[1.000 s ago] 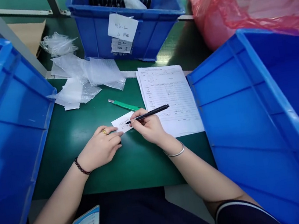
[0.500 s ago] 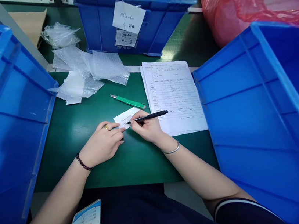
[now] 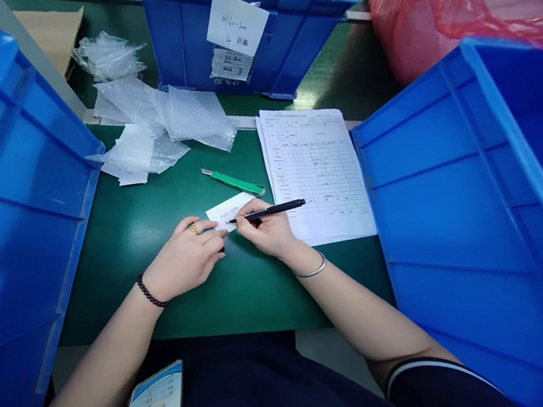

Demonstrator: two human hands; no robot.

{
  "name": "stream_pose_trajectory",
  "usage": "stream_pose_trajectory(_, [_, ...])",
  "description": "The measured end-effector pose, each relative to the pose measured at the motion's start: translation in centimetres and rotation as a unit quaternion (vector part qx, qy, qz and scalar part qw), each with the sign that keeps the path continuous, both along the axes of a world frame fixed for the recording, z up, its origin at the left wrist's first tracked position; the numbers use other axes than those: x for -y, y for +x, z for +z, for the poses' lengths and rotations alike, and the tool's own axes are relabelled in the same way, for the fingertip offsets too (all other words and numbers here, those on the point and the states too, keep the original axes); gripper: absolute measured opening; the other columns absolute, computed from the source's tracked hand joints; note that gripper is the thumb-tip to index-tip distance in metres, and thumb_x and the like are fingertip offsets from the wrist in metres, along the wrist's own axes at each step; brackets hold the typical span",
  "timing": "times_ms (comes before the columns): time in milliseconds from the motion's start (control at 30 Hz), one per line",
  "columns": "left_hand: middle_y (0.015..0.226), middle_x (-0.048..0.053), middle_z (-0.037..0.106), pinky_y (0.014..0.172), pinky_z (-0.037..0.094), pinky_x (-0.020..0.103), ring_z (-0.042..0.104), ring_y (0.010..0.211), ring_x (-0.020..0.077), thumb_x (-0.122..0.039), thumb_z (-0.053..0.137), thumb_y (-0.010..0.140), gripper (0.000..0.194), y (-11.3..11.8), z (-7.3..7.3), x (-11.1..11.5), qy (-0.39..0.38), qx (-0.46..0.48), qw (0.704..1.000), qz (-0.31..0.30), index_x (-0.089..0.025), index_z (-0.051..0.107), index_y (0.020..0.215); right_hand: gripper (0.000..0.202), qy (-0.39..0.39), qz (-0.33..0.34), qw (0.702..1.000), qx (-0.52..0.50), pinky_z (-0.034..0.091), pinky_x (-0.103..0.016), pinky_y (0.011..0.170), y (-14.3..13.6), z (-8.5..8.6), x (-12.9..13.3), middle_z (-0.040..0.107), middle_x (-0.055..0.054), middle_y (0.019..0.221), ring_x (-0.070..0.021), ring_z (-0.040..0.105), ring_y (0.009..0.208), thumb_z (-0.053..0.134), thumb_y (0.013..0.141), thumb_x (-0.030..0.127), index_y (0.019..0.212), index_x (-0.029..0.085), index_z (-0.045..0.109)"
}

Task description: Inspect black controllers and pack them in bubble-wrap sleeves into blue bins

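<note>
My right hand (image 3: 268, 231) is closed around a black pen (image 3: 277, 209), its tip on a small white paper slip (image 3: 225, 211) that bears some handwriting. At the lower left edge of the slip, the fingertips of my left hand (image 3: 185, 256) press it against the table; its fingers are apart and slightly bent. A dark bit shows beneath its lower fingertips, too small to make out. Just beyond the slip lies a green utility knife (image 3: 234, 182) with a bit of blade out. Right of my right hand is a stack of printed forms (image 3: 317, 170).
Blue plastic bins stand at the left (image 3: 13, 199) and right (image 3: 452, 191). Another labelled blue bin (image 3: 183, 41) at the back holds dark parts. Clear bubble bags (image 3: 198, 116) and paper pieces lie back left on the green table (image 3: 150, 200). A red plastic bag (image 3: 409, 29) sits back right.
The pen tip has shifted very slightly left on the slip. The view has tilted a little; both hands keep nearly the same position.
</note>
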State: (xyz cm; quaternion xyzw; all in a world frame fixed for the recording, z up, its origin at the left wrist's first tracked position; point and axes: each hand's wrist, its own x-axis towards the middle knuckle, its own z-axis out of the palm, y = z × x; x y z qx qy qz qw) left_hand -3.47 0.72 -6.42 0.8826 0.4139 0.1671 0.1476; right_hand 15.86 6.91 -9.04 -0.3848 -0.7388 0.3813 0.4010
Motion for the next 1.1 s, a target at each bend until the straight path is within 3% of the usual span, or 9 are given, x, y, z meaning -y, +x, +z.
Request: stream_pose_trajectory(1100, [0.116, 0.005, 0.067, 0.106, 0.034, 0.050, 0.054, 0.117, 0.0240, -0.020, 0.049, 0.092, 0.014, -0.03, -0.06, 0.02, -0.018, 0.001, 1.000, 0.007, -0.017, 0.061, 0.088, 0.008, 0.015, 0.013, 0.999, 0.026, 0.039, -0.024, 0.048, 0.01, -0.15, -0.13, 0.055, 0.001, 0.064, -0.0093, 0.045, 0.051, 0.055, 0.076, 0.017, 0.068, 0.020, 0.055])
